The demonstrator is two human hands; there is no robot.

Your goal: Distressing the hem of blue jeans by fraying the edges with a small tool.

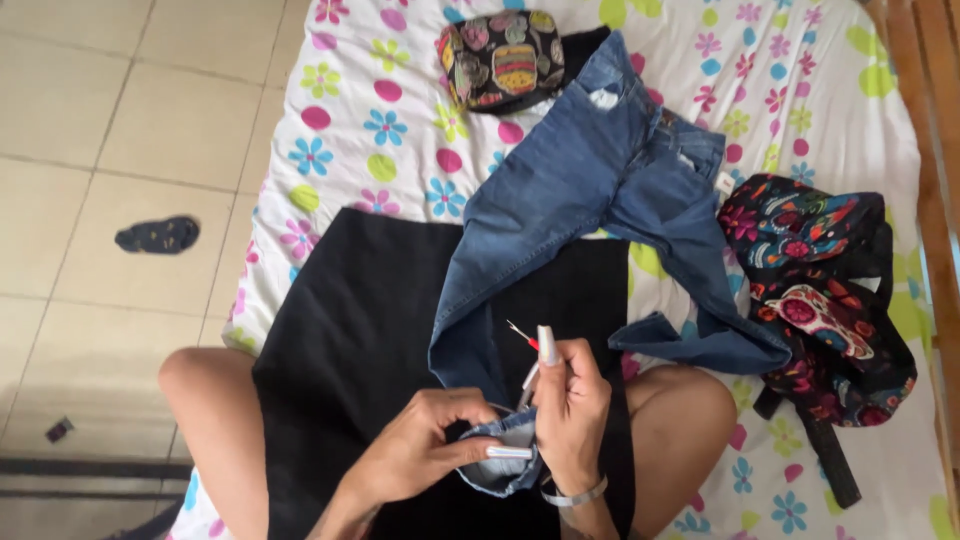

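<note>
Denim jeans, soft and floppy, lower centre: left hand is pinching the hem; right hand is gripping a seam ripper.

A flowered sheet in white with bright dots covers the bed. Near its top edge sits a small black patterned pouch. Toward the right edge a dark backpack with colourful skull prints lies slumped. A black cloth spreads across the sheet's near edge. A dark sandal rests on the tiled floor.
</note>
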